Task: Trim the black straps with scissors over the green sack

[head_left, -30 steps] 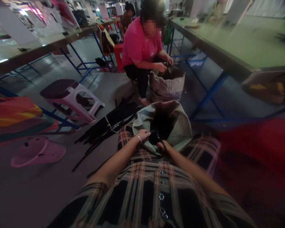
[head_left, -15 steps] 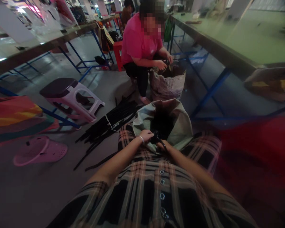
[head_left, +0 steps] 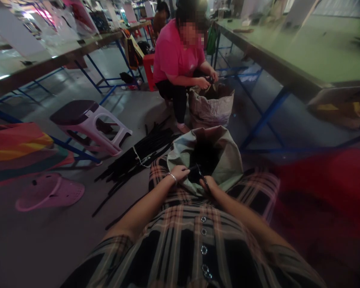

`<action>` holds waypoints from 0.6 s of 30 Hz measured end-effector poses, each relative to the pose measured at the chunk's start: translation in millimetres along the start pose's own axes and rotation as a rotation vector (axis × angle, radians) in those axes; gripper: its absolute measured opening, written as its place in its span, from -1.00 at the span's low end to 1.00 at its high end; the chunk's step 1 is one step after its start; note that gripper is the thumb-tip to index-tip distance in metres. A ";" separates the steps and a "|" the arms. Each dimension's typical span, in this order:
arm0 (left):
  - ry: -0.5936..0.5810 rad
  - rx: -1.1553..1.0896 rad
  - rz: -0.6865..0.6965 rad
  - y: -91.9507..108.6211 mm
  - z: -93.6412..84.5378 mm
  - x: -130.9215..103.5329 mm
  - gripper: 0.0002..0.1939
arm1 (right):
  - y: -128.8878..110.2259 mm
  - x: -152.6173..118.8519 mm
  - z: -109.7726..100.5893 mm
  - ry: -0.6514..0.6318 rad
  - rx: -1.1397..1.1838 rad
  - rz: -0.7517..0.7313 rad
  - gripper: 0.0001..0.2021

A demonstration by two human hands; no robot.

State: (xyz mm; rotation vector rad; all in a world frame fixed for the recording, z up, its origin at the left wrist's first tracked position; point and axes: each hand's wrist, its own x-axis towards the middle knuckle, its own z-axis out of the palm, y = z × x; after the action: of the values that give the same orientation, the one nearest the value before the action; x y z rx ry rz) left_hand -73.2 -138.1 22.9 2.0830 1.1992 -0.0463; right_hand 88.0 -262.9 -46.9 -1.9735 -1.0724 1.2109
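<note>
My left hand [head_left: 180, 173], with a bracelet at the wrist, is closed on the end of a black strip [head_left: 193, 173] over the mouth of a sack. In my right hand [head_left: 208, 183] is a pair of dark scissors [head_left: 201, 174], their blades pointing up and left beside the strip. The pale sack [head_left: 228, 160] stands open between my knees, with dark material inside too dim to make out. Left of my knee, a bundle of long black strips [head_left: 138, 154] lies on the floor, tied with a white cord.
Facing me, a co-worker in a pink shirt [head_left: 171, 56] sits bent over another sack [head_left: 211, 110]. A stool [head_left: 78, 114] and a tipped pink basket [head_left: 66, 192] are at left. Long tables [head_left: 267, 56] run along both sides.
My left hand has moved a little left, away from my right hand, so more of the black strip shows between them. The scissors now stand more upright and visible.
</note>
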 end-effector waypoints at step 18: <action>-0.004 0.072 -0.061 -0.3 3.5 6.2 -0.66 | 3.0 5.1 -1.2 0.077 -0.101 0.011 -0.84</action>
State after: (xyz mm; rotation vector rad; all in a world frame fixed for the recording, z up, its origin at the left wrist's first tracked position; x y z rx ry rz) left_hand -68.9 -135.5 17.9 2.1068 1.2756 -0.1232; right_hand 91.4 -260.1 -51.0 -2.0872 -1.1042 1.0973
